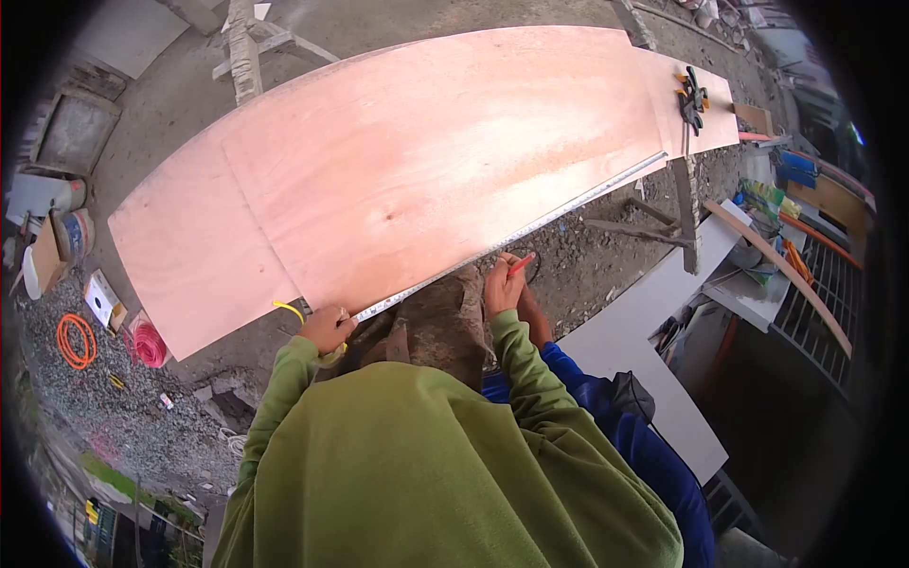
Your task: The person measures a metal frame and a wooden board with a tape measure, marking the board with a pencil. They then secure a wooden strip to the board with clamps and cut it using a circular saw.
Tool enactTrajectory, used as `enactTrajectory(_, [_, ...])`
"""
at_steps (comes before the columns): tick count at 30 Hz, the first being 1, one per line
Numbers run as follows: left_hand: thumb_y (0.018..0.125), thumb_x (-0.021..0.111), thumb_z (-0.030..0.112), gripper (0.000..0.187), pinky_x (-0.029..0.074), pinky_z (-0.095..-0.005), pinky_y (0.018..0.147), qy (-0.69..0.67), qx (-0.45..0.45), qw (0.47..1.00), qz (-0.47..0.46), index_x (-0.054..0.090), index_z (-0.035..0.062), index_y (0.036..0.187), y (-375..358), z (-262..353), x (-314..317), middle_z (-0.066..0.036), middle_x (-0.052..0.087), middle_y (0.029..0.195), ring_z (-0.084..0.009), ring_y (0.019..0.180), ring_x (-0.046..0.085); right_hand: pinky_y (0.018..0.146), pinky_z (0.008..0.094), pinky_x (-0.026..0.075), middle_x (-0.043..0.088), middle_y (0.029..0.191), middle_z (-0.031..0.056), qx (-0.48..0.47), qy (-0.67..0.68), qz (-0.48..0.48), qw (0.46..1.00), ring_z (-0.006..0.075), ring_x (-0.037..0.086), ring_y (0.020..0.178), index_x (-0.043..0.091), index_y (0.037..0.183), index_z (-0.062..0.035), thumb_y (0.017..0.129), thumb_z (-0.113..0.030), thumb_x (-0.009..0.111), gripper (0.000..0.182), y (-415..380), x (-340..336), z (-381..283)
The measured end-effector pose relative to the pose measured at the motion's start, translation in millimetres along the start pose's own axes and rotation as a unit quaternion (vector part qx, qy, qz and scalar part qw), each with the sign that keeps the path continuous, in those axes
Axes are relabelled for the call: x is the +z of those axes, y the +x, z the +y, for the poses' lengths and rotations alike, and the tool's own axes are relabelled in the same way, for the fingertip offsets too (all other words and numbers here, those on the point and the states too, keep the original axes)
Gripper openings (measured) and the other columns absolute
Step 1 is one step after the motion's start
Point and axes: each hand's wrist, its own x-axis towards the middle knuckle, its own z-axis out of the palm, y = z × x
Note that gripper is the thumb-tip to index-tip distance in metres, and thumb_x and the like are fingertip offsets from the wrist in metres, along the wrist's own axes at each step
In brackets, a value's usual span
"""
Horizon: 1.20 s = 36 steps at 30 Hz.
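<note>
A large plywood sheet (pixel 407 161) with a curved far edge lies in front of me, overlapped by other panels at its left and right ends. Along its near edge stretches the blade of a tape measure (pixel 511 237). My left hand (pixel 329 328) is closed on the tape measure at the blade's near end; the case is mostly hidden, with a yellow strap (pixel 289 308) showing beside it. In my right hand (pixel 502 284), closed near the plywood's near edge, is a red pencil or marker (pixel 521 265). A black and orange clamp (pixel 693 99) grips the right panel.
Wooden trestles (pixel 686 208) stand under the sheet. On the gravel at left lie an orange hose coil (pixel 76 341), a pink string roll (pixel 147 343) and a small box (pixel 104 300). At right are a white board (pixel 644 360) and a curved wooden strip (pixel 786 275).
</note>
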Motion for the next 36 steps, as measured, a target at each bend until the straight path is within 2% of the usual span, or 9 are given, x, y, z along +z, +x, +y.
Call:
enactTrajectory(2, [0.089,0.057,0.034,0.036,0.047,-0.0368,0.065,-0.076,-0.026,0.995,-0.058,0.063,0.0012,0.077,-7,10,-7,-0.013,0.064,0.071,-0.0252,0.068,0.063,0.044,0.0246,0.031,0.037,0.058,-0.0035,0.225,0.129,-0.018,0.966,0.0083,0.038,0.047,0.052,0.089,-0.0014,0.091,-0.034,0.058,0.033,11,1,-46])
enactTrajectory(3, [0.089,0.057,0.034,0.036,0.047,-0.0368,0.065,-0.073,-0.014,0.995,-0.066,0.063,0.0012,0.077,-9,17,-9,-0.013,0.064,0.071,-0.0252,0.068,0.063,0.044,0.0242,0.031,0.036,0.057,-0.0038,0.238,0.113,0.001,0.965,0.0085,0.037,0.047,0.053,0.089,-0.0008,0.087,-0.043,0.061,0.043,19,1,-52])
enactTrajectory(6, [0.093,0.053,0.037,0.039,0.046,-0.0326,0.061,-0.101,0.019,0.991,-0.081,0.060,-0.0004,0.088,-8,31,-14,-0.008,0.060,0.065,-0.0177,0.062,0.059,0.041,0.0266,0.030,0.035,0.056,-0.0037,0.194,0.142,-0.008,0.971,0.0094,0.036,0.043,0.051,0.083,-0.0026,0.084,-0.044,0.065,0.044,64,-5,-39])
enactTrajectory(8, [0.093,0.052,0.035,0.036,0.046,-0.0321,0.061,-0.145,0.047,0.984,-0.088,0.059,-0.0002,0.089,-3,41,-12,-0.007,0.059,0.065,-0.0165,0.062,0.058,0.037,0.0293,0.029,0.034,0.053,-0.0034,0.105,-0.001,0.140,0.984,0.0107,0.034,0.039,0.045,0.073,-0.0070,0.082,-0.044,0.068,0.044,84,-11,-39])
enactTrajectory(10, [0.094,0.052,0.033,0.034,0.046,-0.0317,0.061,-0.189,0.072,0.975,-0.092,0.059,0.0001,0.090,4,48,-10,-0.006,0.058,0.065,-0.0154,0.062,0.057,0.035,0.0302,0.028,0.034,0.052,-0.0032,0.127,0.022,0.137,0.982,0.0110,0.033,0.038,0.043,0.070,-0.0095,0.081,-0.044,0.070,0.045,97,-21,-43])
enactTrajectory(17, [0.095,0.053,0.032,0.033,0.044,-0.0281,0.058,-0.208,0.078,0.971,-0.094,0.054,-0.0005,0.089,18,54,4,-0.003,0.054,0.067,-0.0107,0.062,0.054,0.039,0.0274,0.027,0.033,0.054,-0.0032,0.200,0.112,0.024,0.973,0.0099,0.033,0.043,0.043,0.066,-0.0124,0.088,-0.036,0.063,0.038,92,-28,-42])
enactTrajectory(25, [0.096,0.050,0.032,0.035,0.046,-0.0324,0.060,-0.196,0.067,0.973,-0.102,0.057,-0.0021,0.096,23,34,6,-0.009,0.059,0.070,-0.0164,0.062,0.060,0.042,0.0266,0.028,0.033,0.057,-0.0050,0.233,0.210,-0.032,0.949,0.0082,0.033,0.045,0.047,0.072,-0.0128,0.087,-0.037,0.065,0.033,57,1,-44])
enactTrajectory(32, [0.098,0.044,0.026,0.030,0.047,-0.0306,0.062,-0.160,0.076,0.979,-0.102,0.055,-0.0012,0.092,34,38,13,-0.008,0.059,0.076,-0.0147,0.065,0.061,0.037,0.0251,0.028,0.040,0.051,-0.0029,0.287,0.118,-0.160,0.937,0.0081,0.036,0.040,0.050,0.066,-0.0088,0.086,-0.038,0.066,0.038,-24,35,-34])
enactTrajectory(36, [0.095,0.046,0.027,0.034,0.048,-0.0353,0.062,-0.167,0.067,0.983,-0.046,0.057,-0.0010,0.081,40,32,20,-0.011,0.060,0.065,-0.0204,0.061,0.061,0.036,0.0256,0.030,0.045,0.050,-0.0010,0.326,-0.029,-0.205,0.922,0.0086,0.039,0.039,0.060,0.068,-0.0029,0.085,-0.038,0.067,0.039,-56,36,-36])
